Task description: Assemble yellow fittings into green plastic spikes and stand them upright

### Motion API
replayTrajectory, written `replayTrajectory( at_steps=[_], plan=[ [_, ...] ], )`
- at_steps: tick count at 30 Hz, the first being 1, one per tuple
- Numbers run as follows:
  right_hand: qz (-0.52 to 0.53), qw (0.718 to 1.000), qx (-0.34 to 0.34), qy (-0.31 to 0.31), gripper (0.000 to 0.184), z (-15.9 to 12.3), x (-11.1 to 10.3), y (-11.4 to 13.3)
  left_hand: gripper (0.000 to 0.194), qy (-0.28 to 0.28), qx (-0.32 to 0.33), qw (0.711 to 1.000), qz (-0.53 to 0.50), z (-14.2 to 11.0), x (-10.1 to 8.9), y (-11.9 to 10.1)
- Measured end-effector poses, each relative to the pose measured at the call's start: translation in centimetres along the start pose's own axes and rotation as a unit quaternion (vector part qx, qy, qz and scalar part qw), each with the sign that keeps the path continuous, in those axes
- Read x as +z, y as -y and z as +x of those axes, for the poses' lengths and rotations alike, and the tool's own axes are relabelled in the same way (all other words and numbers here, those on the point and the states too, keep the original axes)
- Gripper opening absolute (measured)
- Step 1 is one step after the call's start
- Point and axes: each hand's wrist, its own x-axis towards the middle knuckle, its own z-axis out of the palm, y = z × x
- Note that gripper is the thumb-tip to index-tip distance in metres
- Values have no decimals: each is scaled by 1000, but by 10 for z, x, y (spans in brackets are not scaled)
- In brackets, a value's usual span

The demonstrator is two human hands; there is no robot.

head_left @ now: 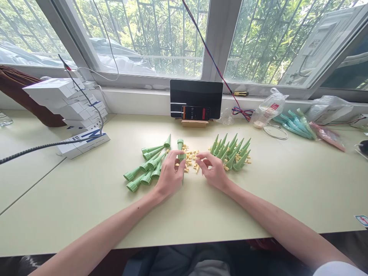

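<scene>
My left hand (170, 172) is closed round a green plastic spike (181, 156); its wide ribbed end shows past my fingers and its tip points down toward me. My right hand (214, 171) has thumb and index finger curled together at the right edge of a pile of small yellow plastic pieces (189, 156); what sits between those fingertips is too small to make out. Several loose green spikes (146, 165) lie left of my left hand. To the right of my right hand, a cluster of green spikes (231, 149) points upward, yellow pieces showing at their sides.
Behind the pile, a phone (196, 112) showing a timer leans on a black tablet (198, 94) above a cardboard piece (194, 123). White boxes (83, 143) are stacked at left, with a black cable across them. Plastic bags (268, 109) and a white cable (275, 132) lie at back right.
</scene>
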Motion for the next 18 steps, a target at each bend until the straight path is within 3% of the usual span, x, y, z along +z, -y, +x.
replayTrajectory(
  at_steps=[6,18],
  plan=[
    [-1,1000,-4,11,14,0,1,1,21,6,-56,996,-68,-1,1,-5],
    [6,999,-8,32,17,0,-1,2,24,14,-66,992,-102,-3,1,-14]
  ],
)
